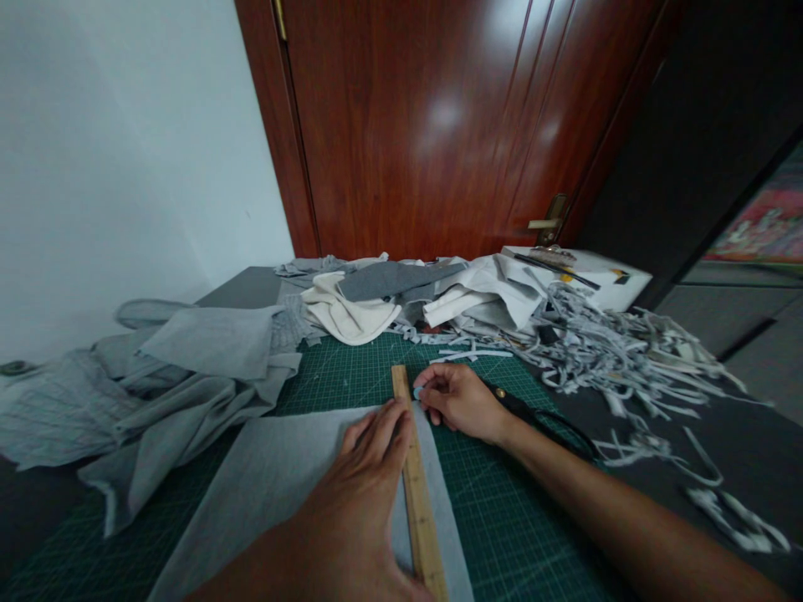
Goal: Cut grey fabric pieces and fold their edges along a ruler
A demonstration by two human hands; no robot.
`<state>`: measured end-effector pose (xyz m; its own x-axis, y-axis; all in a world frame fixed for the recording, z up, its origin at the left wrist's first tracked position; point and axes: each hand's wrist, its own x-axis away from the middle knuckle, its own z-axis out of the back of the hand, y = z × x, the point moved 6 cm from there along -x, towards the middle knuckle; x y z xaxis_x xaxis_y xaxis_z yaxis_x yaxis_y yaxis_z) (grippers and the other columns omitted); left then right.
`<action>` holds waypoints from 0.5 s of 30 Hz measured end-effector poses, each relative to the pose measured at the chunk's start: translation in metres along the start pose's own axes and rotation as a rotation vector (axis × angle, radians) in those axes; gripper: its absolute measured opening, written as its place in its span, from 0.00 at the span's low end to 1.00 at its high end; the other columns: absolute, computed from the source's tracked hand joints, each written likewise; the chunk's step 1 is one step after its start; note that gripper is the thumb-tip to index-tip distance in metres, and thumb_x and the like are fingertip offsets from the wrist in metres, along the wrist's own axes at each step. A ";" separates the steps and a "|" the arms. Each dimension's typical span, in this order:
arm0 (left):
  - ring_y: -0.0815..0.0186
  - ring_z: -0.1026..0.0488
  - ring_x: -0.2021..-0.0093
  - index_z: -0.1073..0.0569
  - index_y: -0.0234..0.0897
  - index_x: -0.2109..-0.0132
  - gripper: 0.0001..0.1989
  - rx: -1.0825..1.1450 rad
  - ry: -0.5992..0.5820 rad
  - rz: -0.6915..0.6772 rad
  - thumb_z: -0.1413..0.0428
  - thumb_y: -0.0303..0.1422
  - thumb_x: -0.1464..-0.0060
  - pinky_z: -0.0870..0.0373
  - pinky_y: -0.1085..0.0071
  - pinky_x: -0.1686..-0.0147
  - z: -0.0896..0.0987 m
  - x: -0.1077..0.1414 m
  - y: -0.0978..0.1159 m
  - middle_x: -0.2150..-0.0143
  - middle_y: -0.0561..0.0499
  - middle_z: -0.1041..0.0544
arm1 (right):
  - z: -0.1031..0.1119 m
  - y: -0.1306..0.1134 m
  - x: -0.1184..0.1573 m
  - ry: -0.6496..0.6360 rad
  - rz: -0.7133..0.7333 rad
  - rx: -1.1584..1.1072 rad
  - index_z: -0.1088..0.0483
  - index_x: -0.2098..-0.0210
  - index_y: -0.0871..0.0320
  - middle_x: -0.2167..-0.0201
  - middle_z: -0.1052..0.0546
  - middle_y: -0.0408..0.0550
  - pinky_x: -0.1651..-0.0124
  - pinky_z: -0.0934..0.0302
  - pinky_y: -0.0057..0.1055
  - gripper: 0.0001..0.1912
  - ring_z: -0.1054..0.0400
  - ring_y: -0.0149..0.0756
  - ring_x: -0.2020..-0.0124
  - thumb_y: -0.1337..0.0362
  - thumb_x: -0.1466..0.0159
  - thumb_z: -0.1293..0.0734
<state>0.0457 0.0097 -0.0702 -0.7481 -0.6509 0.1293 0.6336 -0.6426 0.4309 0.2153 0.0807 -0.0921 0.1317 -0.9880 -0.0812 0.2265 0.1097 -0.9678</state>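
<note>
A wooden ruler (419,502) lies lengthwise on a sheet of grey fabric (269,477), near the fabric's right edge. My left hand (360,493) presses down on the ruler, fingers stretched toward its far end and thumb spread near the bottom of the view. Beside the far end of the ruler, my right hand (461,401) pinches a small light-blue disc (417,392), which looks like tailor's chalk. The disc is at the fabric's far right corner; whether it touches the cloth is hard to tell. Fabric and ruler rest on a green cutting mat (502,510).
Crumpled grey cloth (188,393) is piled at left. White and grey fabric pieces (389,288) lie along the back. Thin fabric strips (602,343) are heaped at right, before a white box (618,288). A black-handled tool with a brass pivot (500,393) lies behind my right forearm.
</note>
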 end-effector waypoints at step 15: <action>0.35 0.64 0.22 0.58 0.32 0.21 0.77 -0.007 0.018 -0.042 0.35 0.69 0.67 0.60 0.39 0.26 -0.002 0.002 -0.001 0.20 0.32 0.63 | 0.001 -0.001 -0.002 0.065 0.001 0.100 0.31 0.69 0.55 0.80 0.25 0.37 0.83 0.46 0.23 0.05 0.37 0.27 0.87 0.70 0.44 0.32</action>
<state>0.0437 0.0087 -0.0722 -0.7706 -0.6302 0.0947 0.6027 -0.6724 0.4297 0.2156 0.0826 -0.0913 0.0693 -0.9925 -0.1003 0.3222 0.1174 -0.9394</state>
